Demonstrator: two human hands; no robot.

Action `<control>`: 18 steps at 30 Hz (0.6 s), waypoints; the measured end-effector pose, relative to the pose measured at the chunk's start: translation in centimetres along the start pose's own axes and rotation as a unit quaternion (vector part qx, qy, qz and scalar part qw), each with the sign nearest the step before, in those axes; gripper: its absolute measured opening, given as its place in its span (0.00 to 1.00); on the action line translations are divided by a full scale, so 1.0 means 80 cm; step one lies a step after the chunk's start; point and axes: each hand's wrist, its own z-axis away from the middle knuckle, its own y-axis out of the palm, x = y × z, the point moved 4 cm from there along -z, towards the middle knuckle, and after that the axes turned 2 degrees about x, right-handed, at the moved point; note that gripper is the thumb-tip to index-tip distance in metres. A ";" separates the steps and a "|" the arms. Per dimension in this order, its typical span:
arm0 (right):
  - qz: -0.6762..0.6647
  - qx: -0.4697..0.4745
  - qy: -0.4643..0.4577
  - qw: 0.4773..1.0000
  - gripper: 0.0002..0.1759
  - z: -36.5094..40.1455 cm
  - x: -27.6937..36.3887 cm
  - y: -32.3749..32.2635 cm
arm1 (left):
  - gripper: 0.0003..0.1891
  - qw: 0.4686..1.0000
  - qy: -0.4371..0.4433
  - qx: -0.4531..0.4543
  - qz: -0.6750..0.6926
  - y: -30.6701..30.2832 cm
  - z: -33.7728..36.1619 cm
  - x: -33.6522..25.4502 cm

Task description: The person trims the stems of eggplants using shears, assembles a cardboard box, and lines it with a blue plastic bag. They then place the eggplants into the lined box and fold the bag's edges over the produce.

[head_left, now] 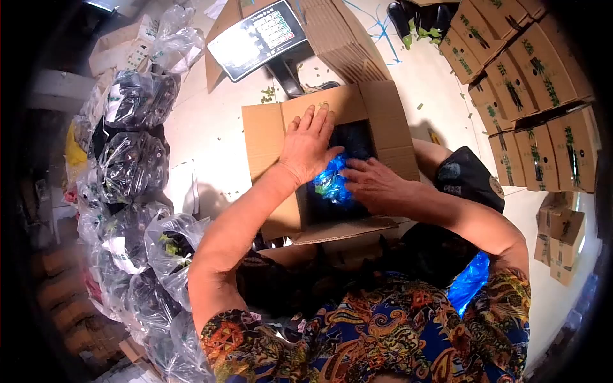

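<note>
An open cardboard box (393, 124) stands before me with its flaps folded outward. Inside it is a shiny blue plastic bag (333, 182), bunched at the top, with something green showing through and dark contents around it. My left hand (308, 145) lies with outstretched fingers against the far left flap, its thumb reaching to the blue plastic. On the right side of the opening, my right hand (378, 185) has bent fingers gathered on the bag; its fingertips are partly hidden.
A scale display (258, 41) stands beyond the box, beside stacked flattened cardboard (345, 41). Clear bags of dark produce (134, 163) line the left. Printed cartons (543, 70) are piled at right. Dark eggplants (401, 19) lie at the back. More blue plastic (469, 284) is near my right elbow.
</note>
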 end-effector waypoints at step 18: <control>0.050 -0.125 0.200 0.971 0.41 0.010 -0.013 -0.038 | 0.38 0.996 -0.084 0.014 0.029 0.028 0.019 -0.041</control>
